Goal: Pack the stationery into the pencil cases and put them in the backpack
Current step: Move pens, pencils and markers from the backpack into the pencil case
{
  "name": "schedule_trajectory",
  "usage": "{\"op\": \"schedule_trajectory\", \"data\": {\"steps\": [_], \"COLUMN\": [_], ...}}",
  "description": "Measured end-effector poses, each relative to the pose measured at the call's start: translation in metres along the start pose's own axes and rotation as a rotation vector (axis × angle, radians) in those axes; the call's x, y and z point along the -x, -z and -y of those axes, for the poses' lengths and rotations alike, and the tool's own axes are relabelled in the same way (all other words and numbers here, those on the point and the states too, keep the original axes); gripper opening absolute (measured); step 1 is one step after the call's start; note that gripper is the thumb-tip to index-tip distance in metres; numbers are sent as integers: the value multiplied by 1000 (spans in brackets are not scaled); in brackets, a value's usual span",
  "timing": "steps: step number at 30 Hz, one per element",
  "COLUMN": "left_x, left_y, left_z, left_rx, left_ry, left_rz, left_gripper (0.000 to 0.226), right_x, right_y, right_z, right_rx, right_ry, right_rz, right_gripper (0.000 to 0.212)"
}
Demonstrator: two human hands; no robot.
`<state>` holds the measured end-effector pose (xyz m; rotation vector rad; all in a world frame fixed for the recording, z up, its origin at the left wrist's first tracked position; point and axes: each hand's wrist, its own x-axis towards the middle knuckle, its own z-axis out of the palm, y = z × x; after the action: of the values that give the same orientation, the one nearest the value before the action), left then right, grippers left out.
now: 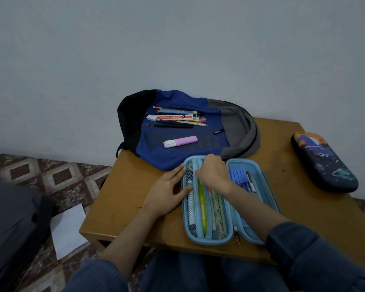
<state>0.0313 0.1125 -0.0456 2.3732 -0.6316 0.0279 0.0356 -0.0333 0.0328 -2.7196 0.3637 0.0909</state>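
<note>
**Blue case open, right hand working in its left half**

The blue pencil case lies open flat at the near edge of the table, directly in front of the person. Its left half has mesh pockets holding a green pen and others. Its right half has a row of blue pens.

The left hand lies flat with straight fingers on the case's left rim, likely pinning it so it doesn't slide. The right hand is curled, knuckles up, over the top of the left half. The fingertips are hidden, so whether it pinches a zip pull, a pen or nothing can't be told.

Behind, touching the case's far edge, the backpack lies flat and serves as a tray. A pile of pens and erasers and a pink highlighter are still unpacked on it.

A dark pencil case sits closed, well to the right. A sheet of paper is on the floor to the left.
</note>
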Motion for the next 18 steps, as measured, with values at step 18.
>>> {"op": "schedule_trajectory", "data": {"steps": [18], "left_x": [-1], "left_y": [-1], "left_z": [0], "left_rx": [5], "left_ry": [11], "left_rz": [-21], "left_gripper": [62], "right_x": [2], "right_y": [0], "right_z": [6], "right_rx": [73], "right_ry": [0], "right_rz": [-1], "right_gripper": [39]}}
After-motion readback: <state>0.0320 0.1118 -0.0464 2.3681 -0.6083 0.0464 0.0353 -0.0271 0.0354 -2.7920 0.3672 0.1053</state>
